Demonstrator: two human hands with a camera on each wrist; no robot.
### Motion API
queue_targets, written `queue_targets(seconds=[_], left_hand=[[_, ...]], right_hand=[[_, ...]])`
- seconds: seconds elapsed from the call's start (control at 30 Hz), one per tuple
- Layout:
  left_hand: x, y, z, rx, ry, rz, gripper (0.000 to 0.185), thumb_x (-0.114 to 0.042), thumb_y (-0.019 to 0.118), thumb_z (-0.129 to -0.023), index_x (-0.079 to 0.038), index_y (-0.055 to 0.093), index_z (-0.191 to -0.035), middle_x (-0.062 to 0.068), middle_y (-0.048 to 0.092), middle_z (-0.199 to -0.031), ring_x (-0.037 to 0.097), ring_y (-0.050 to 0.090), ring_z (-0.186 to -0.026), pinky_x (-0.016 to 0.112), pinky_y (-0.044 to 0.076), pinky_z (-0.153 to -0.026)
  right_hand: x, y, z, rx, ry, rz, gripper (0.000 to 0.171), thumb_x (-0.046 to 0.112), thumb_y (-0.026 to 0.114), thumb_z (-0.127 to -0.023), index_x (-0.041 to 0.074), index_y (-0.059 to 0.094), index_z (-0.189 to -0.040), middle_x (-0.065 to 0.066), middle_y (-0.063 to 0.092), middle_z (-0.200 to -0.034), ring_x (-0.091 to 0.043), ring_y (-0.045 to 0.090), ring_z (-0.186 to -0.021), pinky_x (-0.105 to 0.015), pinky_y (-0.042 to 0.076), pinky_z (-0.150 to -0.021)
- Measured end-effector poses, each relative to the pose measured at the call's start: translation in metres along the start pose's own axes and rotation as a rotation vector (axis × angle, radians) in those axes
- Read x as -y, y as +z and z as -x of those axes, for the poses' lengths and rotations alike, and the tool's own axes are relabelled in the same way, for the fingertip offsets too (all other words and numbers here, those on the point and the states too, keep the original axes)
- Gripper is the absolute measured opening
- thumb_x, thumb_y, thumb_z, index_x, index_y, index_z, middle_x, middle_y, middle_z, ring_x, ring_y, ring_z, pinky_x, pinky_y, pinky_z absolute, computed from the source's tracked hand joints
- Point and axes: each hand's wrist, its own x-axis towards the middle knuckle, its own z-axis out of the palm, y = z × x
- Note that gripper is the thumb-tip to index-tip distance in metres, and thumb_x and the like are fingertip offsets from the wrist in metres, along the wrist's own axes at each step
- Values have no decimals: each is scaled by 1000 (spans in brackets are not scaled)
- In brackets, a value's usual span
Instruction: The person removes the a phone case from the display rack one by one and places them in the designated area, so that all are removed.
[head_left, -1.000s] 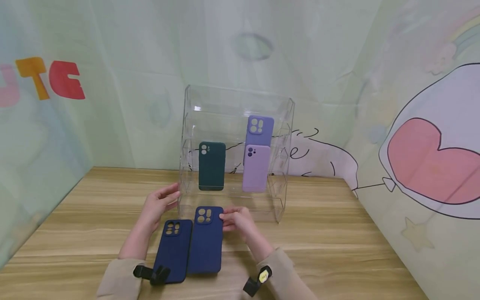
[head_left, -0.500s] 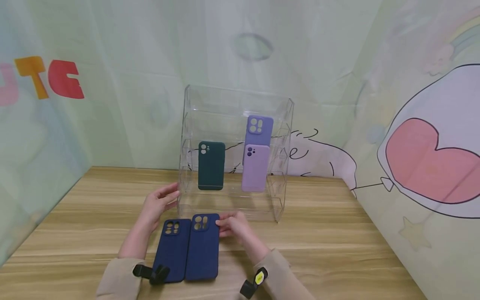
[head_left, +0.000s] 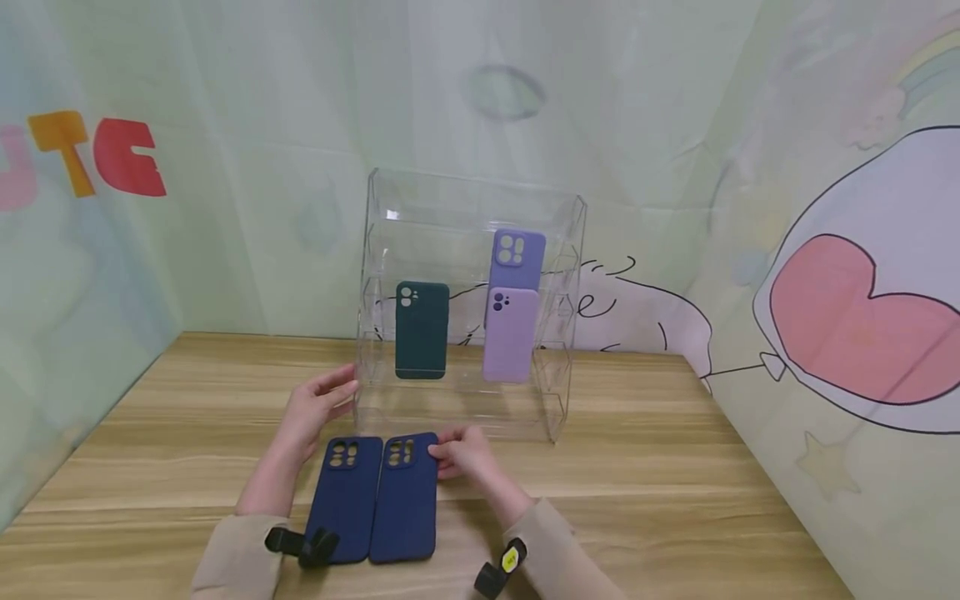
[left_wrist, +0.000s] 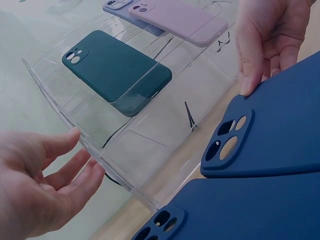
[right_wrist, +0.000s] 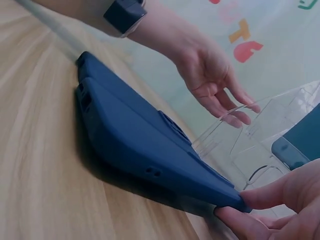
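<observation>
Two dark blue phone cases lie side by side in front of a clear acrylic rack (head_left: 465, 408). My right hand (head_left: 467, 452) pinches the upper right corner of the right-hand blue case (head_left: 405, 512) between thumb and fingers. In the right wrist view that case's lower edge sits close over the table, with a shadow beneath. The left-hand blue case (head_left: 345, 508) is right next to it. My left hand (head_left: 311, 412) rests its fingertips at the rack's left side panel, fingers loosely extended. Standing in the rack are a dark green case (head_left: 422, 333), a lilac case (head_left: 512, 337) and a purple case (head_left: 517, 250).
The wood-grain table (head_left: 637, 467) runs to a printed curtain (head_left: 285, 167) behind the rack and at both sides. A black strap mount (head_left: 303, 546) sits on the left sleeve, another strap mount (head_left: 502, 568) on the right.
My right hand has brought the right-hand blue case down and slightly left, level with the other blue case. My left hand stays at the rack's side.
</observation>
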Motion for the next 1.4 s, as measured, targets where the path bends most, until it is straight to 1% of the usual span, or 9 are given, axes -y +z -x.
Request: queue_targets(seconds=[0.23, 0.43, 0.77, 0.87, 1.03, 1.13, 1.23, 1.3, 1.4], left_hand=[[-1, -1, 0, 4, -1, 6, 55, -18, 53, -102, 3, 32, -149, 24, 30, -155, -16, 55, -93, 12, 52, -89], [-1, -2, 1, 7, 1, 18, 56, -17, 52, -102, 3, 31, -150, 24, 29, -155, -15, 55, -95, 11, 52, -89], [0, -2, 2, -2, -4, 15, 56, -18, 54, -102, 3, 33, -150, 23, 31, -154, -16, 56, -94, 11, 52, -88], [0, -2, 3, -4, -4, 13, 56, -18, 53, -102, 3, 33, -149, 22, 32, -154, -16, 56, -94, 11, 52, -88], [-1, -1, 3, -1, 2, 8, 55, -17, 53, -102, 3, 33, -149, 23, 31, -154, -15, 56, -94, 12, 53, -88], [0, -1, 3, 2, 6, 5, 55, -17, 53, -102, 3, 33, -149, 24, 31, -154, -15, 56, -94, 12, 53, -88], [0, -1, 3, 3, 9, 3, 55, -17, 52, -102, 4, 33, -149, 25, 31, -154, -15, 56, -95, 11, 53, -88], [0, -1, 2, 3, 10, 3, 55, -17, 53, -102, 4, 33, -149, 24, 31, -154, -15, 56, -95, 12, 53, -88], [0, -1, 2, 3, 11, 0, 55, -18, 53, -102, 4, 34, -149, 24, 32, -153, -14, 56, -96, 12, 53, -89]], right_hand=[[2, 2, 0, -31, -9, 80, 14, -5, 69, -85, -9, 63, -96, -5, 59, -67, -12, 55, -50, -31, 60, -51], [0, 2, -1, -22, -11, 120, 12, -5, 71, -84, -8, 63, -92, -7, 59, -70, -14, 57, -49, -34, 61, -51], [4, -3, 3, 15, -8, 111, 12, -3, 70, -85, -7, 63, -94, -12, 67, -74, -17, 62, -55, -36, 62, -54], [10, -7, 6, 28, 0, 108, 11, -2, 69, -86, -7, 64, -95, -14, 69, -76, -17, 64, -57, -37, 62, -56], [24, -17, 11, 64, -29, 136, 14, 0, 68, -87, -8, 65, -98, -19, 71, -84, -18, 66, -59, -36, 63, -58], [34, -25, 13, 72, -51, 173, 17, 3, 67, -88, -8, 65, -100, -23, 71, -91, -24, 69, -63, -37, 63, -61], [46, -33, 14, 82, -69, 203, 20, 5, 67, -89, -9, 65, -104, -25, 71, -95, -32, 72, -72, -40, 63, -65], [54, -40, 14, 89, -85, 213, 23, 6, 67, -90, -10, 64, -107, -26, 70, -97, -31, 72, -74, -39, 63, -66], [66, -50, 15, 88, -118, 218, 25, 6, 66, -90, -10, 63, -109, -26, 69, -99, -27, 71, -70, -38, 63, -66]])
